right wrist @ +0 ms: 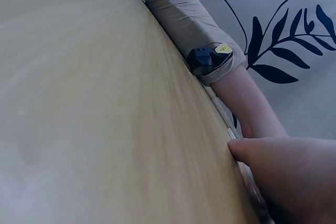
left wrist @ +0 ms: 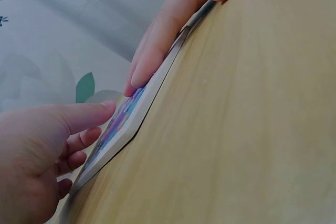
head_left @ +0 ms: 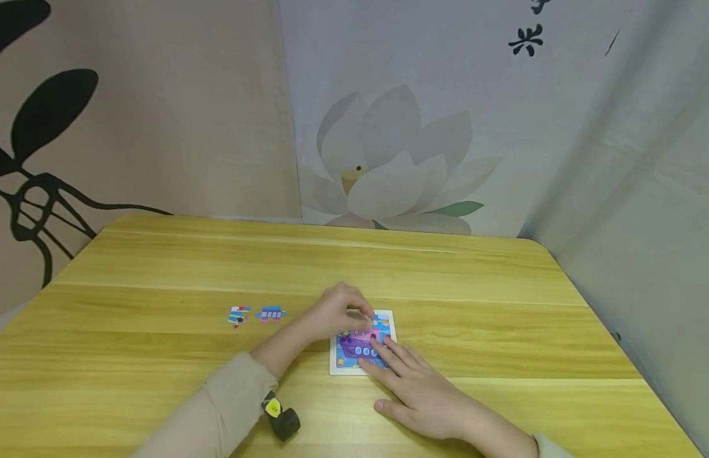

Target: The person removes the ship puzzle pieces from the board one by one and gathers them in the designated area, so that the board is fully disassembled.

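A flat picture puzzle [head_left: 354, 347] with a white border lies on the table, showing a purple and pink vessel on blue. My left hand [head_left: 341, 312] reaches over its upper left part with bent fingers, thumb and index tip close together at the picture. Whether a piece is between them is hidden. Across the lower right of the puzzle, my right hand [head_left: 420, 391] rests its extended fingers on the picture, the thumb on the table. In the left wrist view, the puzzle's pale edge [left wrist: 142, 118] shows between the left hand [left wrist: 39, 145] and the right fingers [left wrist: 157, 45].
Two small colourful puzzle pieces, one striped [head_left: 238, 315] and one blue and purple [head_left: 271, 313], lie left of the puzzle. The wooden table [head_left: 475, 286] meets a printed curtain [head_left: 234, 114] behind. A black wrist device [head_left: 281, 416] sits by the left sleeve.
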A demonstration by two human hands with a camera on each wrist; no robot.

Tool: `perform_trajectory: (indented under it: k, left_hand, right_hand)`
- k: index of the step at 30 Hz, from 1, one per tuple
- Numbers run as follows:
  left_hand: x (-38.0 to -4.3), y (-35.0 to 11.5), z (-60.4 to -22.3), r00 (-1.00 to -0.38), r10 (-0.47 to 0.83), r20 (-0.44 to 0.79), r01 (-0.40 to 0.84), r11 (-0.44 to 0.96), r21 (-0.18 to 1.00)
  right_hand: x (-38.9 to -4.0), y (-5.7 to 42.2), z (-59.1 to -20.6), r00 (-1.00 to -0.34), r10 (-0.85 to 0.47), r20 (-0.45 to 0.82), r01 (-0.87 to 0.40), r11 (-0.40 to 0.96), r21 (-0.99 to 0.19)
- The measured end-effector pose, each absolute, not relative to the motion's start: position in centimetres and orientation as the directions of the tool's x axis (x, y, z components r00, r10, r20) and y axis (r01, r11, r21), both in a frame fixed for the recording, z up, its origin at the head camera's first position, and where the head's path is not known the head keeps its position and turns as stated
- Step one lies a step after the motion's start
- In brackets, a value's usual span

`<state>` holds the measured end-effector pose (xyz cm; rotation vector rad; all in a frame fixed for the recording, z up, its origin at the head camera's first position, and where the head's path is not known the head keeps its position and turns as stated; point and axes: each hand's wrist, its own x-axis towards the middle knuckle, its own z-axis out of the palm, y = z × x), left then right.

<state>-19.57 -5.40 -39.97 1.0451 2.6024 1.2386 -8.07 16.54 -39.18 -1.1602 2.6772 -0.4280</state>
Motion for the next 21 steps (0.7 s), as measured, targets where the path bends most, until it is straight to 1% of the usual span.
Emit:
perform_trajectory:
  k: [8,14,21]
  left_hand:
    - [-19.53,-5.18,-40.33,-0.777,0.610,0.159,0.532,0.500,0.683]
    - [-19.57,-4.87,-40.52,-0.780,0.602,0.173,0.542,0.510,0.667]
    - [-19.55,-4.56,-40.59,-0.789,0.592,0.168,0.528,0.511,0.679]
  right_hand:
    - [-8.11,16.54,-39.33,-0.671,-0.739,-0.059,-0.683,0.647,-0.339]
    - [-8.15,16.49,-39.30,-0.671,-0.739,-0.066,-0.680,0.648,-0.343]
    - [-8.15,16.47,-39.23,-0.670,-0.739,-0.075,-0.675,0.648,-0.354]
